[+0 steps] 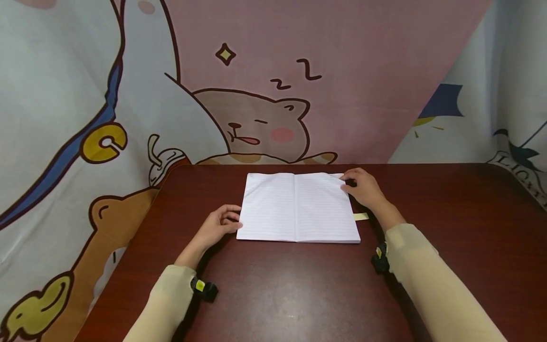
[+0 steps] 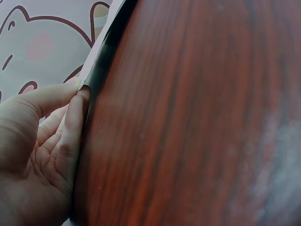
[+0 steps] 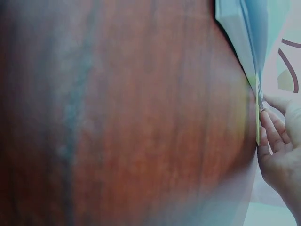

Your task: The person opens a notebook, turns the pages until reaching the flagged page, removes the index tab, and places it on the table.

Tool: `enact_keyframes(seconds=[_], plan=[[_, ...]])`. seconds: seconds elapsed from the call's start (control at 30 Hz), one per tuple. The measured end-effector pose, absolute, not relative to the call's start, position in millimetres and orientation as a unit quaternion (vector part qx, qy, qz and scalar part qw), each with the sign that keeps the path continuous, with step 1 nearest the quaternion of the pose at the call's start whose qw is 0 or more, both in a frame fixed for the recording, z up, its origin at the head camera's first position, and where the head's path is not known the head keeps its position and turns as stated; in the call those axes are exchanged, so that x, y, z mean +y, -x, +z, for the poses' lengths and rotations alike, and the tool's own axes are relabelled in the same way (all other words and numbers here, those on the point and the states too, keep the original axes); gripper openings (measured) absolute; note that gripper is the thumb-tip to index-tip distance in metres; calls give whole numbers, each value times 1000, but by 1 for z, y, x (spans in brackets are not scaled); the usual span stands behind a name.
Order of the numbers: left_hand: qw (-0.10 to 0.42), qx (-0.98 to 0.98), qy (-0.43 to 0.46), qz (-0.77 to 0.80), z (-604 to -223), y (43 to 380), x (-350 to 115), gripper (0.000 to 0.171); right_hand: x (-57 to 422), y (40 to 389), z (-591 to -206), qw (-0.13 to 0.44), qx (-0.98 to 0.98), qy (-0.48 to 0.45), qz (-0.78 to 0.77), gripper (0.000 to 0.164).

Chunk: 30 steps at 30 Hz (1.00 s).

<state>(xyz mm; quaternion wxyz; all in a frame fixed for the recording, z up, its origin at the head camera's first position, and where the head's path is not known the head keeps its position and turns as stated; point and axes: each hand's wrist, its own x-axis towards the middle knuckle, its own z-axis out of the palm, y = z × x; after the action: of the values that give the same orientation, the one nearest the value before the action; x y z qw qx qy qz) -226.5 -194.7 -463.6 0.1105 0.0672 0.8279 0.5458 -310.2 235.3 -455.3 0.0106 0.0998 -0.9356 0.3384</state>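
An open notebook (image 1: 267,209) with blank lined pages lies on the table. My left hand (image 1: 219,224) is at its left edge, and in the left wrist view the thumb (image 2: 59,96) and a finger pinch that edge. At the upper right edge, my right hand (image 1: 363,187) pinches the page edges between thumb and fingers, as the right wrist view shows with the hand (image 3: 282,136) beside the stacked pages (image 3: 235,33). How many sheets it holds is hidden. A pale yellow strip (image 1: 361,216) sticks out from the notebook's right side, below the right hand.
The dark red-brown wooden table (image 1: 273,289) extends in front of the notebook and to both sides. Behind it hangs a cloth (image 1: 363,95) printed with cartoon animals. Each wrist wears a small black camera (image 1: 207,290) near a pale yellow sleeve (image 1: 164,297).
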Motion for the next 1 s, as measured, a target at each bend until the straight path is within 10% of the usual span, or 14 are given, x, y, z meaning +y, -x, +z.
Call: enact_keyframes(seconds=[1.0], plan=[[107, 827, -78, 547, -462, 225, -195, 47, 222, 302, -455, 40, -919, -132, 369, 18]])
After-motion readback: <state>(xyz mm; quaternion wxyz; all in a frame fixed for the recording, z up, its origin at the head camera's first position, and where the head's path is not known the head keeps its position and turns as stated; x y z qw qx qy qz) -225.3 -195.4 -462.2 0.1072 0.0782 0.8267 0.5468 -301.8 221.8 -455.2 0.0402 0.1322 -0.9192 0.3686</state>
